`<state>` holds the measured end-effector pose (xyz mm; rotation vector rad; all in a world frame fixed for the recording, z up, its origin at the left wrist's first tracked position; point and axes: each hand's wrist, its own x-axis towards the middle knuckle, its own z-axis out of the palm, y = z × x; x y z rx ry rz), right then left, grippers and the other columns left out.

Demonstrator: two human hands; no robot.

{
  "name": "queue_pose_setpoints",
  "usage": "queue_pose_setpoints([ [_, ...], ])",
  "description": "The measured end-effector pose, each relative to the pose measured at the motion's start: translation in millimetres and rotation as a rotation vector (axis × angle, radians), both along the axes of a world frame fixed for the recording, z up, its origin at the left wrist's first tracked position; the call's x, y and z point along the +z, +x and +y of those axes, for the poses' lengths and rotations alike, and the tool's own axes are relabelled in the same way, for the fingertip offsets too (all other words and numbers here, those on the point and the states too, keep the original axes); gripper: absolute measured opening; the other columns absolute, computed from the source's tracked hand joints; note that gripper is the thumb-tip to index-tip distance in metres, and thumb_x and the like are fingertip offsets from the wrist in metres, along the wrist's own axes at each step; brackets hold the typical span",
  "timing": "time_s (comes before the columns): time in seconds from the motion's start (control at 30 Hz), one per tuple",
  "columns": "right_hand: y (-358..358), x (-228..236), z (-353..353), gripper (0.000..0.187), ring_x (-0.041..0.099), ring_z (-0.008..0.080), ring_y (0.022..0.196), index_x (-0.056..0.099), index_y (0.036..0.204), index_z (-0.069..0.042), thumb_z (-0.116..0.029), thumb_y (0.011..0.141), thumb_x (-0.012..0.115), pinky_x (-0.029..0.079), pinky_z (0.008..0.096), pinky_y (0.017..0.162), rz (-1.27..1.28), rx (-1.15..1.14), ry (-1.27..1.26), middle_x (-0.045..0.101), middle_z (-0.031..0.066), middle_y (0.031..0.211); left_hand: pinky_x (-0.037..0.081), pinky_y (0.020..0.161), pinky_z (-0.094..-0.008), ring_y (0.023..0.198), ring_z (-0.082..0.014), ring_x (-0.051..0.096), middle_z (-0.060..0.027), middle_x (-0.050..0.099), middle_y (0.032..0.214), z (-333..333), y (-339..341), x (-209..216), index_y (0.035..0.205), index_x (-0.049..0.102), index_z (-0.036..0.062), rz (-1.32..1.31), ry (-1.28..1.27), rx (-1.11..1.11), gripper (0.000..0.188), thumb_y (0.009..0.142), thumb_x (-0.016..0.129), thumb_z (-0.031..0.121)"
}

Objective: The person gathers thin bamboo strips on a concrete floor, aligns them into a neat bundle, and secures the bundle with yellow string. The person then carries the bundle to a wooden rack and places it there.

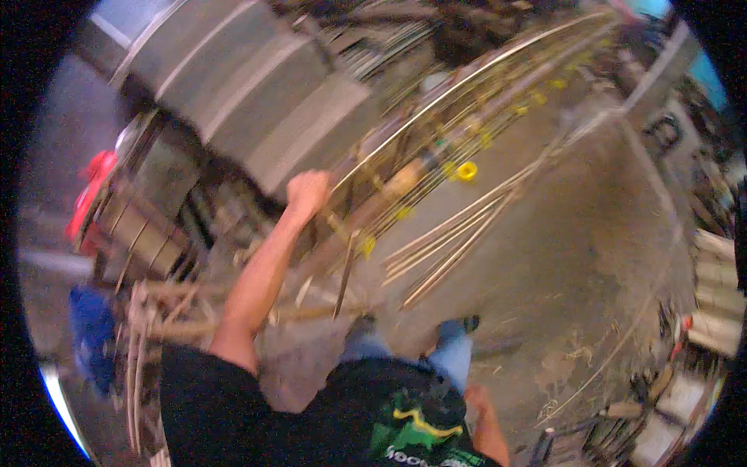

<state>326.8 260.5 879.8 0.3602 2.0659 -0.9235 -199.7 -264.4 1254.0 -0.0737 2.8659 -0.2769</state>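
Observation:
My left hand [309,192] is stretched out ahead, its fingers curled closed. A long, thin, pale rod [436,107] runs from that fist toward the far right, and the fist appears to grip its near end. Blur hides the exact contact. Low at my right side hangs my right hand [478,398], partly seen against my hip; its fingers are too smeared to read. Under the rod stretches a long row of lengthwise bars and brown rollers [397,184], with yellow round pieces [466,171] along its side.
Several thin wooden strips [459,233] lean out over the concrete floor [576,257]. Large grey-brown panels [257,86] stand at the far left. A wooden frame [179,311] is near my left, beside blue cloth [93,335]. Stacked boards [712,296] and scrap line the right.

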Motion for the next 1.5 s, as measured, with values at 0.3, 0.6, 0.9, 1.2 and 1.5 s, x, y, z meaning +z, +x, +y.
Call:
queue_pose_setpoints([
  [0.3, -339, 138, 270, 0.033, 0.060, 0.0217, 0.079, 0.057, 0.100, 0.002, -0.026, 0.082, 0.059, 0.047, 0.0346, 0.067, 0.459, -0.535, 0.144, 0.062, 0.0153, 0.094, 0.045, 0.087, -0.0345, 0.100, -0.0291, 0.058, -0.0133, 0.061, 0.108, 120, 62, 47, 0.108, 0.061, 0.0035, 0.458, 0.461, 0.144, 0.026, 0.085, 0.053, 0.013],
  [0.6, -401, 137, 331, 0.040, 0.062, 0.0258, 0.089, 0.058, 0.109, -0.002, -0.029, 0.081, 0.062, 0.048, 0.0351, 0.078, 0.398, -0.509, 0.056, 0.065, 0.0157, 0.098, 0.047, 0.082, -0.0354, 0.091, -0.0255, 0.063, -0.0139, 0.065, 0.096, 360, 14, -123, 0.103, 0.063, 0.0015, -0.261, 1.011, 0.095, 0.027, 0.086, 0.055, 0.021],
  [0.9, -283, 60, 328, 0.022, 0.055, 0.0157, 0.060, 0.066, 0.081, -0.004, -0.026, 0.080, 0.062, 0.046, 0.0333, 0.056, -0.104, -1.206, -0.040, 0.061, 0.0067, 0.070, 0.047, 0.081, -0.0324, 0.092, -0.0221, 0.062, -0.0119, 0.066, 0.099, 644, -323, -34, 0.106, 0.062, 0.0017, -0.150, 1.276, -0.401, 0.024, 0.087, 0.053, 0.013],
  [1.2, -592, 59, 486, 0.029, 0.056, 0.0255, 0.067, 0.060, 0.084, -0.001, -0.029, 0.083, 0.053, 0.046, 0.0360, 0.065, 0.144, -0.957, 0.071, 0.059, 0.0126, 0.071, 0.047, 0.074, -0.0248, 0.087, -0.0103, 0.058, -0.0056, 0.065, 0.095, 683, -425, -147, 0.113, 0.058, -0.0001, -0.344, 1.180, 0.205, 0.028, 0.090, 0.052, 0.016],
  [1.5, -886, 96, 619, 0.032, 0.059, 0.0119, 0.079, 0.058, 0.113, -0.005, -0.020, 0.085, 0.059, 0.047, 0.0258, 0.072, 0.467, -0.984, -0.018, 0.064, 0.0046, 0.089, 0.044, 0.067, -0.0247, 0.082, -0.0096, 0.058, -0.0039, 0.065, 0.094, 731, -564, -236, 0.112, 0.058, 0.0033, -0.515, 1.200, 0.334, 0.030, 0.090, 0.054, 0.023],
])
